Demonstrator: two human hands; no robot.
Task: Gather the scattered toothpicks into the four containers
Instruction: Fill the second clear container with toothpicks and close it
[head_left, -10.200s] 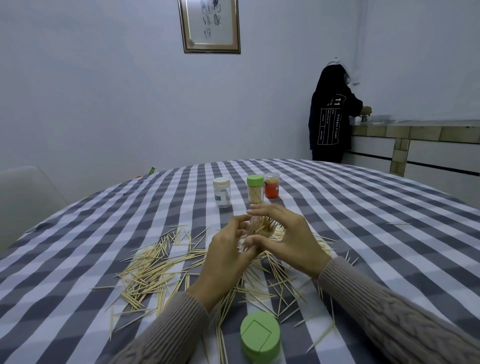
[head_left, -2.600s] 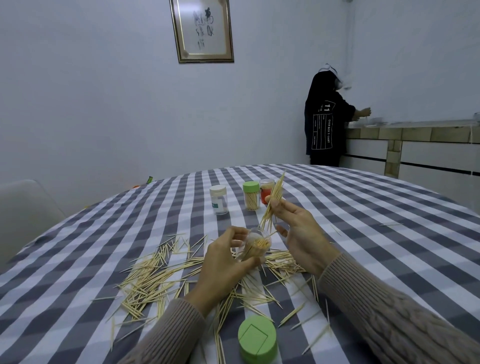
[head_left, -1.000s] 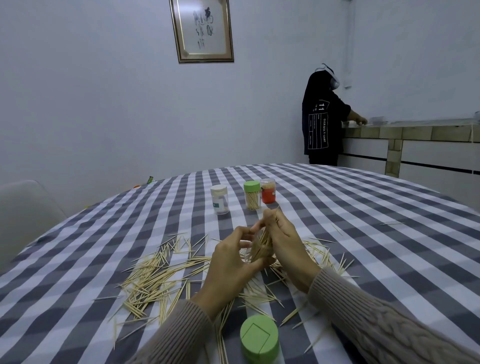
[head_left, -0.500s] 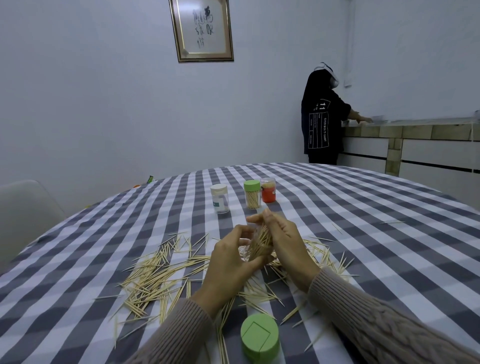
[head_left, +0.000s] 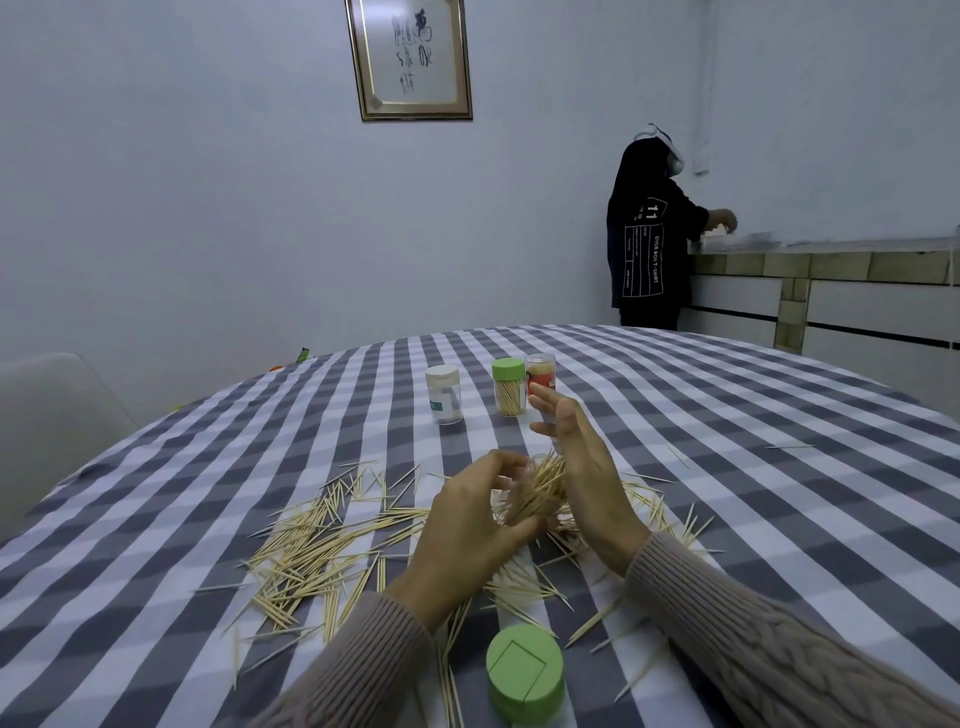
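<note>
My left hand (head_left: 470, 519) grips the small clear plastic container (head_left: 511, 499) crammed with light, stiff, slippery wooden toothpicks (head_left: 535, 491), best pinched mid-shaft, while my flat, open right hand (head_left: 582, 467) presses them in.

The tablecloth (head_left: 727, 415) is grey-and-white check. On it, pale wooden toothpicks (head_left: 311, 556); beyond them 1 white-capped jar (head_left: 443, 393), 1 green-capped jar (head_left: 508, 386), 1 red-labelled jar (head_left: 541, 370); nearer, 1 green lid (head_left: 524, 673). Beige knit sleeves (head_left: 769, 644).

Three containers (head_left: 498, 387) are stood in a row far back on the worktop (head_left: 727, 467); toothpicks (head_left: 322, 551) are scattered before them, a lid (head_left: 524, 673) nearest.
</note>
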